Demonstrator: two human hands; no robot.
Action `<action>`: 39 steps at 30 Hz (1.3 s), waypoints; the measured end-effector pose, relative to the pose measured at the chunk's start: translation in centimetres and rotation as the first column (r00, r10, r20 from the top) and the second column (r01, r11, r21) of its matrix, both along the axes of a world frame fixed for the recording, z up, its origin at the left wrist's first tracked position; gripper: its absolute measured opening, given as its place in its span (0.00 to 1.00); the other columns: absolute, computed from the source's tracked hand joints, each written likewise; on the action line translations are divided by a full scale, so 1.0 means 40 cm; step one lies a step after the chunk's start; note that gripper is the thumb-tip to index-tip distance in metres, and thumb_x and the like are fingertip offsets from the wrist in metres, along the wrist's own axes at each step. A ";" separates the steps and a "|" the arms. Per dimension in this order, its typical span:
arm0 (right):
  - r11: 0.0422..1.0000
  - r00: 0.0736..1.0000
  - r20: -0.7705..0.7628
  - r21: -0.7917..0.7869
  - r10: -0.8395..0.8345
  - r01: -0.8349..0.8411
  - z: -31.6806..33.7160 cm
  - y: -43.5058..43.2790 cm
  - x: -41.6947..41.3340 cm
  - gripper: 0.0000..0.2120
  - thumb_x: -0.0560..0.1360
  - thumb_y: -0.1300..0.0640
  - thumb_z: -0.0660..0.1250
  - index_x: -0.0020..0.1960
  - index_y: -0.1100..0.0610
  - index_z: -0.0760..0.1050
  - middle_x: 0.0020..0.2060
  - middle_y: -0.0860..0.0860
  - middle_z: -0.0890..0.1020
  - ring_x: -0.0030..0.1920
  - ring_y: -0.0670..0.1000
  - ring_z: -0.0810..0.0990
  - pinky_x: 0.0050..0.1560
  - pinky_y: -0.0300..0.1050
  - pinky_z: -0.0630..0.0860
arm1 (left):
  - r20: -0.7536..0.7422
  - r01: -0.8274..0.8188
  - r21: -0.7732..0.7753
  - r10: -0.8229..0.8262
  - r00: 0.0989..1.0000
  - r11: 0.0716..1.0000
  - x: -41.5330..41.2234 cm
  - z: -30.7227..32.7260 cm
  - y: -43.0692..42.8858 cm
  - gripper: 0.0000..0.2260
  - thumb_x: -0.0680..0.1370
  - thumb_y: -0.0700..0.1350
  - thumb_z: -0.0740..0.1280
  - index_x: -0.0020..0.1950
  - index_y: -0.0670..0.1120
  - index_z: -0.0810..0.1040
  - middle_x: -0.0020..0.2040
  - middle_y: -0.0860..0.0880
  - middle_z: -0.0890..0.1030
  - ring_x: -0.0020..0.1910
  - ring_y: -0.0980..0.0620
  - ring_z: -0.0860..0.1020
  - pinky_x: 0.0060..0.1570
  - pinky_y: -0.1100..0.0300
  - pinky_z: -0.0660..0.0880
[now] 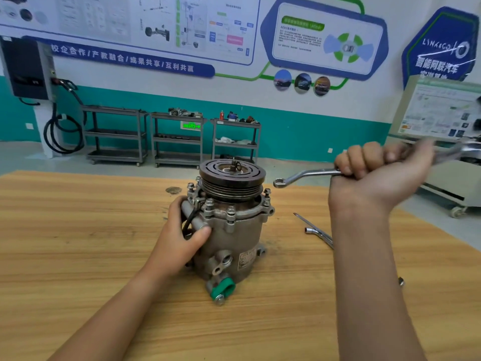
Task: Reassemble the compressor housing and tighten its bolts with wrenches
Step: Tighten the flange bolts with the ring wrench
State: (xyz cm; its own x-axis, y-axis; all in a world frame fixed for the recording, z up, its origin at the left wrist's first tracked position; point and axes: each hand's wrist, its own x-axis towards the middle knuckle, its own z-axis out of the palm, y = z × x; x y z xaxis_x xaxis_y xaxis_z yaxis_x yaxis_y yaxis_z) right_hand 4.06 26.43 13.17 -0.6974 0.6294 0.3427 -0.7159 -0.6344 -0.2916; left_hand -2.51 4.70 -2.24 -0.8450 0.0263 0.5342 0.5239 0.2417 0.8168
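Note:
A grey metal compressor (234,241) stands upright on the wooden table (78,243), its dark grooved pulley (232,175) on top. Several bolts (230,212) stick up around the housing flange. My left hand (182,238) grips the compressor's left side, thumb on the housing. My right hand (374,175) is raised to the right of the pulley and holds a ring wrench (302,178) in its fist. The ring end points left, in the air and apart from the bolts. The wrench's other end is blurred past my fist.
Another wrench (318,234) and a thin screwdriver-like tool (303,220) lie on the table right of the compressor. A small metal part (401,281) shows beside my right forearm. Metal shelf carts (179,138) stand at the far wall; a training bench (447,152) stands at right.

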 end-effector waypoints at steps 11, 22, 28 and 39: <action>0.951 0.918 0.251 -0.036 0.307 -0.309 -0.046 0.039 -0.131 0.24 0.81 0.48 0.50 0.28 0.53 0.56 0.17 0.46 0.55 0.16 0.45 0.52 0.19 0.32 0.51 | -0.004 0.003 -0.012 -0.003 1.000 1.000 -0.004 -0.003 0.000 0.27 0.73 0.35 0.67 0.64 0.55 0.58 0.55 0.63 0.68 0.48 0.81 0.68 0.40 0.83 0.66; 0.787 0.700 0.441 -0.022 0.561 -0.617 -0.044 0.070 -0.228 0.32 0.82 0.52 0.52 0.18 0.55 0.59 0.15 0.46 0.57 0.14 0.45 0.55 0.16 0.33 0.54 | 0.012 -0.004 -0.020 0.004 1.000 1.000 -0.001 0.000 -0.002 0.27 0.74 0.37 0.67 0.65 0.55 0.58 0.54 0.64 0.68 0.47 0.81 0.69 0.40 0.83 0.66; 0.778 0.640 0.535 -0.052 0.551 -0.626 -0.045 0.045 -0.269 0.32 0.81 0.54 0.52 0.17 0.55 0.59 0.15 0.46 0.58 0.13 0.45 0.56 0.15 0.32 0.54 | 0.008 -0.004 -0.019 0.004 1.000 1.000 0.002 0.001 -0.001 0.27 0.74 0.36 0.67 0.64 0.55 0.58 0.54 0.64 0.68 0.47 0.82 0.68 0.39 0.83 0.66; 0.898 0.844 0.338 -0.302 0.416 -0.321 -0.131 0.072 -0.165 0.21 0.81 0.55 0.51 0.29 0.53 0.55 0.16 0.46 0.57 0.15 0.46 0.55 0.19 0.30 0.56 | 0.021 -0.011 -0.030 0.012 1.000 0.999 0.001 0.000 0.000 0.28 0.74 0.37 0.67 0.68 0.51 0.58 0.55 0.63 0.68 0.48 0.81 0.68 0.40 0.82 0.66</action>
State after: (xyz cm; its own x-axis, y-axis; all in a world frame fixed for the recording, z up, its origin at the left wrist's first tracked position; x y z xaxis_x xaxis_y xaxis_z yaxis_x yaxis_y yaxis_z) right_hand -2.54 29.30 7.93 -0.9379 0.3253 -0.1207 -0.2758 -0.9099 -0.3099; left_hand -2.46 4.70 -2.24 -0.8563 0.0322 0.5155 0.5038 0.2720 0.8199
